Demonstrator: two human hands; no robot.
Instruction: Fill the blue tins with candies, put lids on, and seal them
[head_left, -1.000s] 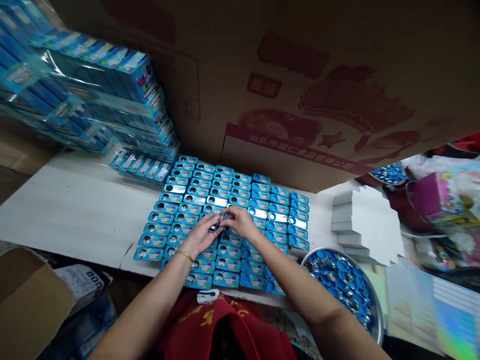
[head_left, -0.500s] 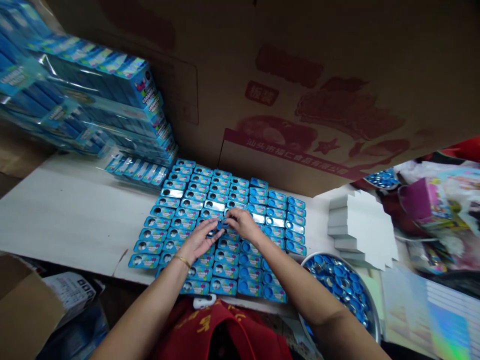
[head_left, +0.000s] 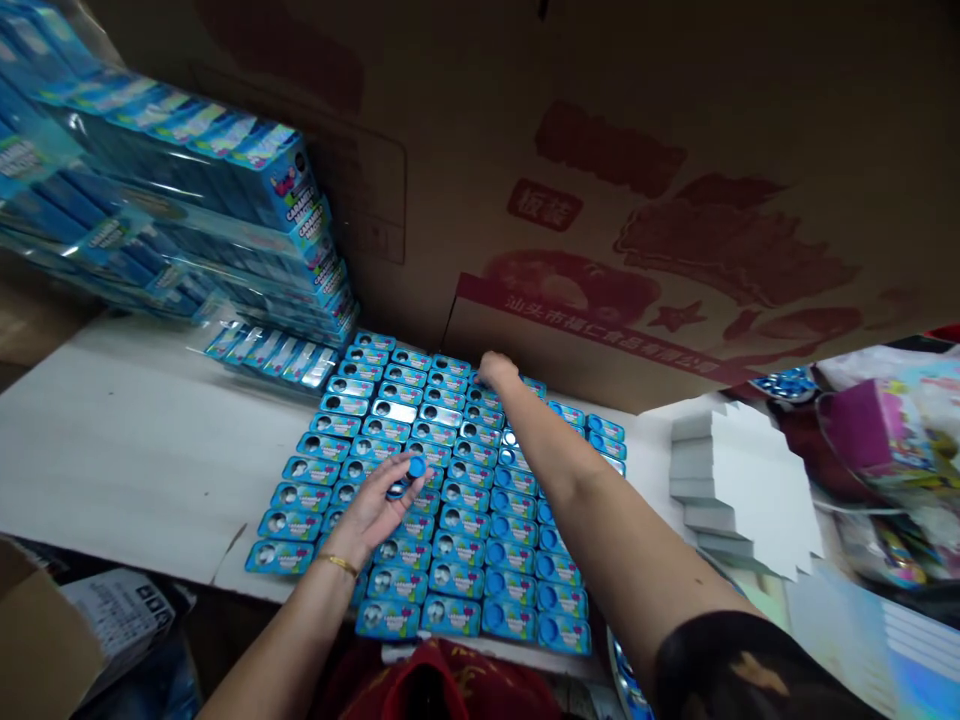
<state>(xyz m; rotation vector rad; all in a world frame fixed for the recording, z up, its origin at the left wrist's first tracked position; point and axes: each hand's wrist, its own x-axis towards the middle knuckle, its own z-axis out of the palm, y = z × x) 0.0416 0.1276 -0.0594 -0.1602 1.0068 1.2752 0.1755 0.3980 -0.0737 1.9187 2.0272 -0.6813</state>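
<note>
Several blue caps (head_left: 416, 467) sit in the half-open left hand (head_left: 384, 497); the right hand (head_left: 496, 370), grip unclear, meets the tin rows (head_left: 465, 496).

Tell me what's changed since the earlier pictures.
The right hand has left the left hand and moved away from the body, to the far rows of tins by the big carton; whether it holds anything is hidden. The left hand still holds a blue cap. The carton and white stack stayed put.
</note>
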